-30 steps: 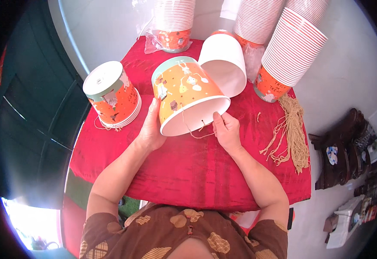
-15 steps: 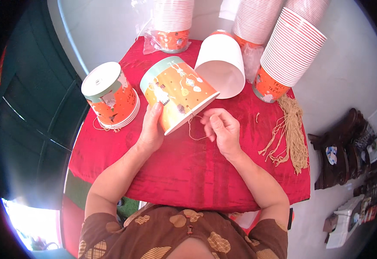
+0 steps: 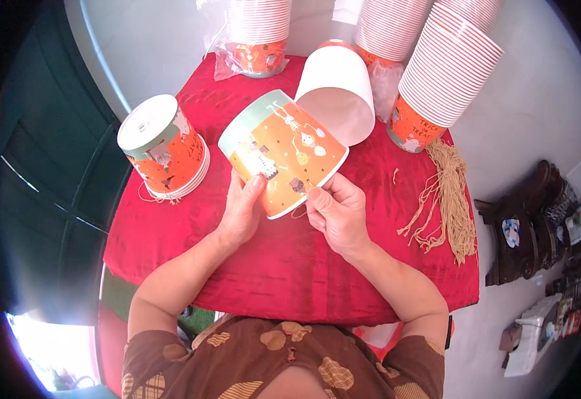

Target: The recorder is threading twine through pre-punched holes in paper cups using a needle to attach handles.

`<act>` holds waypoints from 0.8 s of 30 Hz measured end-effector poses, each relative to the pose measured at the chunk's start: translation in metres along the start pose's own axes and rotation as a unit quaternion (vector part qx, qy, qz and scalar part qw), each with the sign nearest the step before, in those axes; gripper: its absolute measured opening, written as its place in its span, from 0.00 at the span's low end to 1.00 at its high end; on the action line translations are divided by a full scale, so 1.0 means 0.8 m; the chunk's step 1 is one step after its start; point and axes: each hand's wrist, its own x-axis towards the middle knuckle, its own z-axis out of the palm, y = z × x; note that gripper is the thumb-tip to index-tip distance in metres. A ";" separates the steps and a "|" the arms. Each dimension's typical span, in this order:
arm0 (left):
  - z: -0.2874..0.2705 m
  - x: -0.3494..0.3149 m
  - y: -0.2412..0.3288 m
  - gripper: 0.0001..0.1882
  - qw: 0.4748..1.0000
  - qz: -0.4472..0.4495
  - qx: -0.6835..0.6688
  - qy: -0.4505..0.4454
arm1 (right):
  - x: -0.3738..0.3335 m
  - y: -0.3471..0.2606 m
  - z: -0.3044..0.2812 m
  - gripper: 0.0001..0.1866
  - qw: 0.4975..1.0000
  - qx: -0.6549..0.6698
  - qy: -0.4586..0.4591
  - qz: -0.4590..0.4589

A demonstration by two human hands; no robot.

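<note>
A tilted orange paper bucket (image 3: 287, 153) with a pale green base band, skeleton figures and a white rim is in front of me, its rim toward me. My left hand (image 3: 242, 207) grips its near left side, thumb on the printed wall. At the rim, my right hand (image 3: 338, 214) pinches a thin tan string (image 3: 298, 212) beside a small hole, thumb outside. Part of the string hangs below the rim; the fingertips behind the wall are hidden. On the left, upside-down nested buckets (image 3: 171, 156) stand with string ends at their rims.
A bundle of tan strings (image 3: 451, 206) lies on the red tablecloth (image 3: 270, 279) at the right. Behind are a white bucket on its side (image 3: 336, 73), a tall bucket stack (image 3: 447, 73) and wrapped stacks (image 3: 258, 40). A dark green door (image 3: 44, 173) stands left.
My right hand has moved left and up to the bucket's rim, and the string loop has mostly gone behind it. The bucket has turned slightly, its rim shifting toward the right hand.
</note>
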 end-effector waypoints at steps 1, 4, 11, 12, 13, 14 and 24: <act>-0.001 0.001 0.000 0.43 1.000 0.000 0.000 0.000 | 0.000 0.001 0.000 0.09 1.000 -0.002 0.011 -0.005; -0.006 0.001 0.000 0.43 0.999 0.037 0.004 -0.003 | 0.000 0.004 -0.003 0.09 1.000 -0.011 0.006 -0.014; -0.005 -0.001 0.008 0.44 0.974 0.146 0.160 0.069 | 0.001 0.002 -0.003 0.10 0.995 -0.067 0.070 0.004; -0.008 -0.002 0.009 0.44 0.961 0.170 0.204 0.079 | 0.001 0.000 -0.003 0.11 0.994 -0.076 0.078 -0.003; -0.014 -0.003 0.007 0.46 0.954 0.169 0.231 0.088 | 0.001 -0.001 -0.002 0.12 0.993 -0.085 0.087 -0.010; -0.017 -0.004 0.006 0.46 0.954 0.170 0.231 0.088 | 0.002 -0.002 0.000 0.12 0.993 -0.085 0.086 -0.009; -0.013 -0.003 -0.005 0.44 0.968 0.116 0.221 0.023 | 0.006 -0.001 -0.013 0.11 0.927 -0.308 0.057 -0.206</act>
